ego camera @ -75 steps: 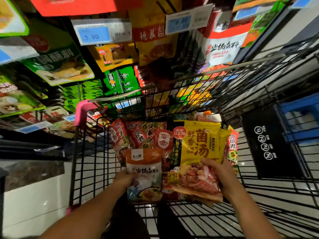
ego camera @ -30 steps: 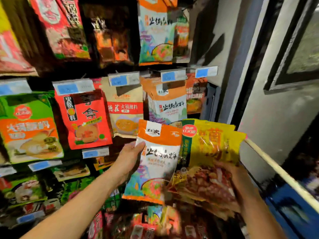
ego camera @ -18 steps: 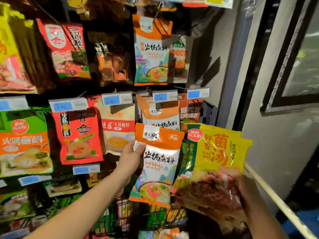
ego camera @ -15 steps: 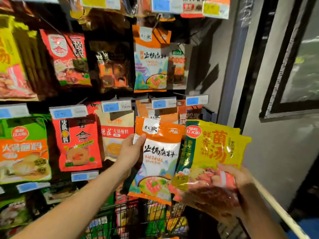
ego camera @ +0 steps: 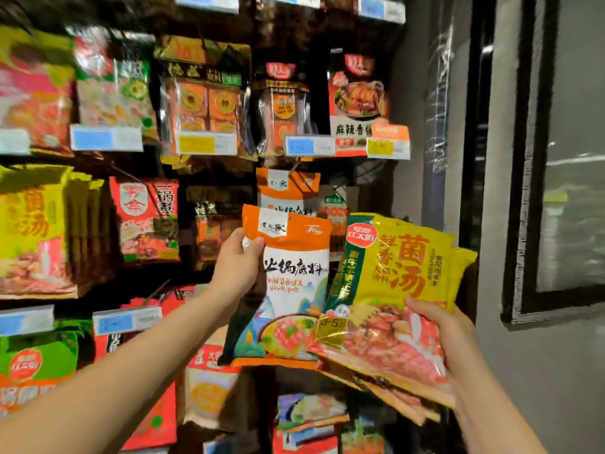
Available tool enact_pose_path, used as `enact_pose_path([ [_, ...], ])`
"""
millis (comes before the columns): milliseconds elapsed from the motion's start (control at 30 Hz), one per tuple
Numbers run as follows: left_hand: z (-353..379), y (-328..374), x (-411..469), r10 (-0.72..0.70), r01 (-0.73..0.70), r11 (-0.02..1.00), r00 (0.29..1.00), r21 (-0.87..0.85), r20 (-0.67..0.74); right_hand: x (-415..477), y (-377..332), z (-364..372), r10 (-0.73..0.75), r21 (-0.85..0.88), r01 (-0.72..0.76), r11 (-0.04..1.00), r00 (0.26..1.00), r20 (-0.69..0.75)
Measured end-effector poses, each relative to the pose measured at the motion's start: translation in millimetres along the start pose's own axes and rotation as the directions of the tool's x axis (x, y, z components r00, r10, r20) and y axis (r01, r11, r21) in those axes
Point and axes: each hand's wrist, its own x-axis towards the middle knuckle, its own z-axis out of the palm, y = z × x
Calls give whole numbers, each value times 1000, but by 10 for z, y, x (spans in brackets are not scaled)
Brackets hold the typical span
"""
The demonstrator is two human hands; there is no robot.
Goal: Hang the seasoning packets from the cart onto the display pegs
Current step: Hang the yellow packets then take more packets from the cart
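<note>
The left hand (ego camera: 237, 260), pinching the orange packet (ego camera: 294, 283) by its upper left edge, has raised it to just below the matching hung packet (ego camera: 288, 191). Hanging appears imminent. The right hand (ego camera: 448, 339) grips the stacked yellow packets (ego camera: 402, 273) just beside it.

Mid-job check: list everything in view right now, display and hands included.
orange-and-white packet: one, orange and white, held up, centre.
yellow packets: stack, number unclear, yellow over red, right of it.
hung matching packet: one, orange and white, behind the held one.
other hung packets: many, red, yellow, green, left and above.
price tags: several, blue or yellow, along the rows.
framed panel: one, dark frame, far right.
left hand: grips the orange-and-white packet's upper left.
right hand: holds the yellow packets' lower right.
</note>
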Motion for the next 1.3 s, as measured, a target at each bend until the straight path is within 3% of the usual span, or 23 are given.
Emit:
enact_pose_path([
  [333,340,649,690,21,-28,997,996,-76,-90,231,-446,175,-78,55,79,995,997,-7],
  [600,440,726,971,-154,144,983,985,-115,-83,268,-540,141,-81,55,80,995,996,21],
  [900,505,720,1099,-209,193,966,975,-175,-78,334,-528,104,-65,60,65,996,998,8],
  [1100,502,627,1240,-239,231,970,965,-74,-111,363,-504,113,-58,48,58,997,998,9],
  [1300,393,467,1212,-237,271,939,956,211,-175,304,-404,217,-65,46,64,997,998,16],
])
